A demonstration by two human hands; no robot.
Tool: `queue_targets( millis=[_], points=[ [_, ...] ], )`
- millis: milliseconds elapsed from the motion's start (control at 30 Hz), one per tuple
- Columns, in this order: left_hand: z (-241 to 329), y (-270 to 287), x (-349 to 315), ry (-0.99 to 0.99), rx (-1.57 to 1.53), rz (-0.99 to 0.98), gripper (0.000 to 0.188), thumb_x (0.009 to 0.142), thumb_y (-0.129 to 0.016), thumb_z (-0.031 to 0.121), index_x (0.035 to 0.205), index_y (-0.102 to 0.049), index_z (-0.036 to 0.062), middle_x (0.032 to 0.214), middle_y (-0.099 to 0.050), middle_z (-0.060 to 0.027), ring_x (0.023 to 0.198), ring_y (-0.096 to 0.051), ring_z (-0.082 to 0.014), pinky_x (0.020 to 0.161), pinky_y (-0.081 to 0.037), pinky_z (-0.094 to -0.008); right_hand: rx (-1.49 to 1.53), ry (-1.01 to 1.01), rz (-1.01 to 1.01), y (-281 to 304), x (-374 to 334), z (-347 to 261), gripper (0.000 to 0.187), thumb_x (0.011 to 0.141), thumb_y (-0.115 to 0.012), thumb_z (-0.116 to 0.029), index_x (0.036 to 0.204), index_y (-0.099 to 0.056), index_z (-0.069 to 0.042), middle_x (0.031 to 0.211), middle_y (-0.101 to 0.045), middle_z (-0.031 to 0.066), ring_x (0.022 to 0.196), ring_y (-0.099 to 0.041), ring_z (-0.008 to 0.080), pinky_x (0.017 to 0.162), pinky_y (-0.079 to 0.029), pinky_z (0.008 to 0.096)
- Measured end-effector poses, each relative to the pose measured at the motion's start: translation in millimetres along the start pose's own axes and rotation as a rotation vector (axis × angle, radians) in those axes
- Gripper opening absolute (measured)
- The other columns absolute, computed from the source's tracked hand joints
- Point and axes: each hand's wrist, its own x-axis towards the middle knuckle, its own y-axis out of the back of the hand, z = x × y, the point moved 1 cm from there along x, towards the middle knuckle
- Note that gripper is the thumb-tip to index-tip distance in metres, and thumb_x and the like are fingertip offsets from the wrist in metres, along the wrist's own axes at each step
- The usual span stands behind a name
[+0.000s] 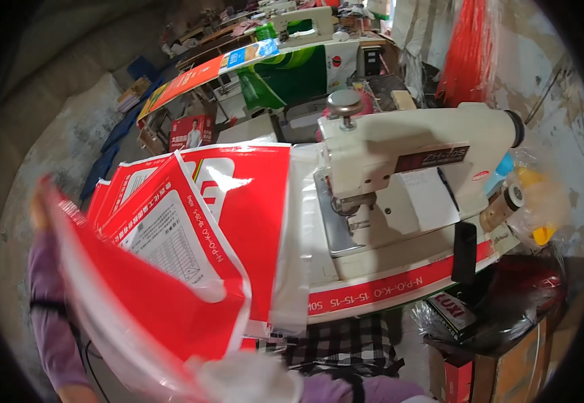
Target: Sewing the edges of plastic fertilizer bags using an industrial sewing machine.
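Observation:
A red and white printed plastic sack (137, 295) is lifted and bowed between my two hands, left of the sewing machine. My left hand (40, 205), blurred, is closed on its far left edge. At the near end, my right hand (252, 377) in a white glove is closed on the sack's near edge; motion smears the fingers. Beneath and behind it, a stack of similar red and white sacks (255, 201) lies on the table, partly covered by the raised one. The cream industrial sewing machine (399, 138) stands to the right of the stack.
A thread cone (507, 201) stands beside the machine. A black phone-like object (465, 252) is at the table's front edge. Below right are a cardboard box (517, 363) and plastic-wrapped items. Another sewing machine (305, 23) stands farther back; red strands (465, 57) hang by the wall.

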Motion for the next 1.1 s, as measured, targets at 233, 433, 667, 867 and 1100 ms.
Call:
queue_targets(
  millis=[233, 433, 667, 867, 1100],
  points=[
    [322.9, -312.8, 30.6, -0.801, -0.183, -0.442, 0.035, 0.082, -0.064, 0.021, 0.116, -0.065, 0.0161, 0.102, -0.069, -0.0119, 0.094, -0.065, -0.0307, 0.080, -0.053, -0.0411, 0.267, -1.327, 0.489, 79.9, -201.1, 76.8, 0.032, 0.091, -0.058, -0.007, 0.120, -0.062, 0.006, 0.086, -0.070, 0.0085, 0.069, -0.062, 0.0114, 0.063, -0.053, 0.0286],
    [455.8, -339.8, 8.5, -0.776, -0.685, -0.682, 0.030, 0.077, -0.063, 0.008, 0.106, -0.071, 0.0131, 0.099, -0.069, -0.0152, 0.086, -0.066, -0.0357, 0.078, -0.052, -0.0423, 0.783, -1.653, 0.964, 42.6, -311.6, 65.3, 0.034, 0.096, -0.051, -0.022, 0.120, -0.061, 0.000, 0.094, -0.069, 0.0129, 0.045, -0.052, 0.0174, 0.040, -0.043, 0.0288],
    [380.4, -304.4, 3.4, -0.618, -0.911, -0.684, 0.026, 0.079, -0.063, 0.003, 0.104, -0.072, 0.0063, 0.096, -0.071, -0.0181, 0.087, -0.070, -0.0297, 0.078, -0.054, -0.0350, 0.119, -1.317, 0.473, 78.6, -274.5, 29.2, 0.038, 0.097, -0.053, -0.017, 0.130, -0.055, 0.002, 0.106, -0.069, 0.0117, 0.073, -0.064, 0.0094, 0.055, -0.051, 0.0250],
    [187.6, -123.5, 66.7, -0.089, -0.776, -0.135, 0.024, 0.095, -0.053, 0.019, 0.105, -0.067, 0.0015, 0.102, -0.067, -0.0066, 0.090, -0.061, -0.0134, 0.080, -0.049, -0.0289, -0.241, -0.426, 0.144, 95.9, -88.3, 76.6, 0.052, 0.073, -0.065, -0.002, 0.124, -0.062, -0.005, 0.082, -0.067, 0.0123, 0.071, -0.066, 0.0271, 0.064, -0.053, 0.0352],
    [5.9, 194.4, -207.0, 0.353, -0.277, 0.141, 0.023, 0.094, -0.051, 0.016, 0.100, -0.066, -0.0004, 0.098, -0.066, -0.0079, 0.091, -0.062, -0.0175, 0.083, -0.048, -0.0312, 0.012, 0.396, 0.242, 5.6, 97.4, 49.7, 0.043, 0.079, -0.066, -0.013, 0.120, -0.062, -0.003, 0.097, -0.069, 0.0094, 0.090, -0.068, 0.0219, 0.085, -0.055, 0.0352]
  ],
)
